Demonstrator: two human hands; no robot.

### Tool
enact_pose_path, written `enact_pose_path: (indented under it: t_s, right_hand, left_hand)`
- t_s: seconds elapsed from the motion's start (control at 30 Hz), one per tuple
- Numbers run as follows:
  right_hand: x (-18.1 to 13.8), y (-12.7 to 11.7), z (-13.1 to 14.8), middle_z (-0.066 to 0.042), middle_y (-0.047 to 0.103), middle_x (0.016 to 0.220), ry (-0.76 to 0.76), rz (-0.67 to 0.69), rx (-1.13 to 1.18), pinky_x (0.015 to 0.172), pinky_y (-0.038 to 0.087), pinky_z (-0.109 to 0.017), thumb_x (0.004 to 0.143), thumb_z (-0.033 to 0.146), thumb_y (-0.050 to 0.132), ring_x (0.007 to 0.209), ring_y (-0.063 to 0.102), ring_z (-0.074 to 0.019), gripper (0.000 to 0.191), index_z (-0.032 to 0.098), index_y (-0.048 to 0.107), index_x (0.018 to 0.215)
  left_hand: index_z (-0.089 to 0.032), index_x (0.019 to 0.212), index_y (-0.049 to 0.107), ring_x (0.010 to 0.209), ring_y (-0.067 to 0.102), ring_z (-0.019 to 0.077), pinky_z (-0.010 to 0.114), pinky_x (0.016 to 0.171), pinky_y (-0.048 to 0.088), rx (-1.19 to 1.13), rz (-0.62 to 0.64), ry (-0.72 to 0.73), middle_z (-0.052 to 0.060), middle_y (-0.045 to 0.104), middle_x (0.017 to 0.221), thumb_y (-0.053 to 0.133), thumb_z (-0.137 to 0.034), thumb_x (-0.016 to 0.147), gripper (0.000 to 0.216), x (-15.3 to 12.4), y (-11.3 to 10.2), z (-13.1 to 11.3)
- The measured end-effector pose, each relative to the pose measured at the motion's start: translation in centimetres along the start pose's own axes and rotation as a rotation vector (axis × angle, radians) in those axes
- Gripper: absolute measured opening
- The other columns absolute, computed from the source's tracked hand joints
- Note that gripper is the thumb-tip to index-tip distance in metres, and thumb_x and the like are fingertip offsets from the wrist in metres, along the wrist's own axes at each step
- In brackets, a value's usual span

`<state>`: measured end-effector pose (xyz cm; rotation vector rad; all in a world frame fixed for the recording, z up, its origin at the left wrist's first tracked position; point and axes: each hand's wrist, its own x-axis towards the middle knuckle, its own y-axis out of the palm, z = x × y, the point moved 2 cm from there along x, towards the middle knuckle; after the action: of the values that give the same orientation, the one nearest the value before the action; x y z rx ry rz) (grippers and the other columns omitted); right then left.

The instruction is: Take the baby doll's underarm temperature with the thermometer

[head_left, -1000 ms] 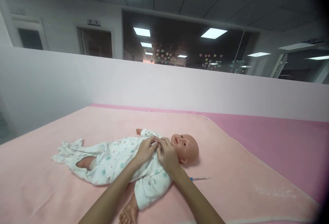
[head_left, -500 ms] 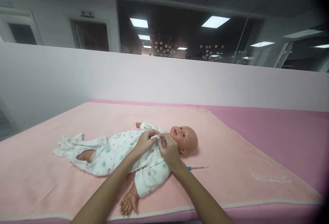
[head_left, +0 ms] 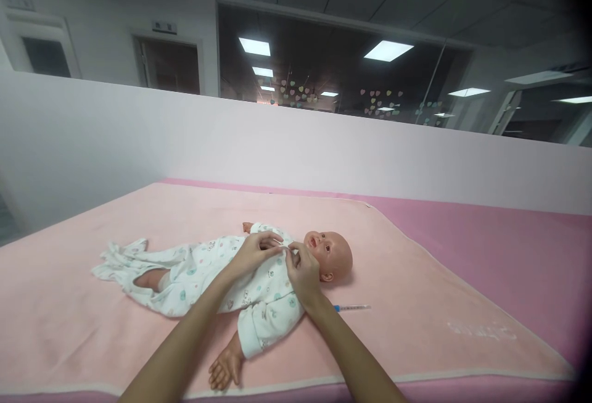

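Observation:
A baby doll [head_left: 330, 253] lies on its back on a pale pink blanket [head_left: 416, 304], head to the right. It wears a white romper [head_left: 217, 276] with small coloured prints. My left hand [head_left: 252, 253] and my right hand [head_left: 303, 270] meet at the doll's chest just below its chin. Both pinch the romper's fabric near the collar with closed fingers. One bare doll hand [head_left: 222, 369] sticks out of the near sleeve. A bare leg [head_left: 150, 279] shows through the romper's open lower part.
A thin thermometer-like stick with a blue tip [head_left: 352, 308] lies on the blanket just right of my right forearm. A darker pink surface [head_left: 509, 255] extends to the right. A low white partition [head_left: 296, 150] runs behind the bed, with glass walls beyond.
Both hands stay pinched at the doll's collar, with small shifts of the fingers. My head has tilted, so the scene sits slightly differently in the frame.

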<state>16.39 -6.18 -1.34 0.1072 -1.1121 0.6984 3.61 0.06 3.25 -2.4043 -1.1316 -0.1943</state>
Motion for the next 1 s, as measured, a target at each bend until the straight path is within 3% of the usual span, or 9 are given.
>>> enact_pose_path:
  t_s: [0.17,0.33,0.5,0.63,0.8,1.0]
  right_hand:
    - [0.0,-0.2,0.4,0.001,0.053,0.064,-0.076,-0.027,-0.003,0.051,0.039,-0.020,0.079,0.015,0.045,0.052,0.047,-0.0089,0.009,0.018,0.053,0.078]
    - [-0.3,-0.5,0.8,-0.002,0.057,0.073,-0.144,0.005,-0.035,0.053,0.038,-0.020,0.076,0.008,0.043,0.062,0.052,-0.0107,0.016,0.018,0.055,0.077]
    - [0.2,-0.2,1.9,-0.003,0.060,0.086,-0.318,0.184,-0.113,0.057,0.038,-0.020,0.074,0.006,0.042,0.071,0.055,-0.0113,0.022,0.019,0.057,0.083]
    - [1.8,1.2,3.0,0.000,0.060,0.075,-0.383,0.325,-0.207,0.050,0.032,-0.021,0.073,0.012,0.045,0.059,0.053,-0.0097,0.014,0.019,0.056,0.079]
    - [2.3,2.8,3.1,0.002,0.060,0.069,-0.271,0.250,-0.137,0.052,0.032,-0.021,0.070,0.007,0.041,0.059,0.054,-0.0097,0.020,0.020,0.055,0.077]
    - [1.1,2.3,3.2,0.001,0.060,0.071,-0.206,0.207,-0.103,0.051,0.030,-0.022,0.072,0.010,0.041,0.055,0.052,-0.0105,0.019,0.019,0.054,0.083]
  left_hand:
    - [-0.018,0.102,0.060,0.079,0.058,0.0165,0.027,0.071,0.044,0.055,0.223,-0.047,0.003,0.063,0.080,0.066,-0.031,0.066,0.039,-0.6,-2.5,-0.2]
    - [-0.018,0.107,0.058,0.071,0.054,0.0134,0.024,0.064,0.041,0.093,0.302,-0.066,0.004,0.064,0.086,0.070,-0.027,0.060,0.049,-0.9,-4.1,0.1]
    - [-0.017,0.104,0.058,0.064,0.049,0.0102,0.022,0.059,0.039,0.026,0.297,-0.104,0.002,0.060,0.081,0.071,-0.027,0.059,0.048,-0.8,-4.2,0.8]
    - [-0.016,0.095,0.059,0.063,0.049,0.0103,0.021,0.057,0.037,0.010,0.291,-0.115,0.001,0.058,0.076,0.067,-0.027,0.062,0.036,-0.9,-3.9,0.6]
    - [-0.015,0.076,0.053,0.066,0.049,0.0114,0.022,0.060,0.037,-0.083,0.266,-0.109,-0.001,0.052,0.070,0.061,-0.024,0.066,0.016,-1.2,-3.5,0.1]
    - [-0.017,0.080,0.047,0.066,0.048,0.0110,0.021,0.058,0.037,-0.142,0.204,-0.179,-0.002,0.049,0.070,0.060,-0.026,0.066,0.021,-1.1,-3.3,0.6]
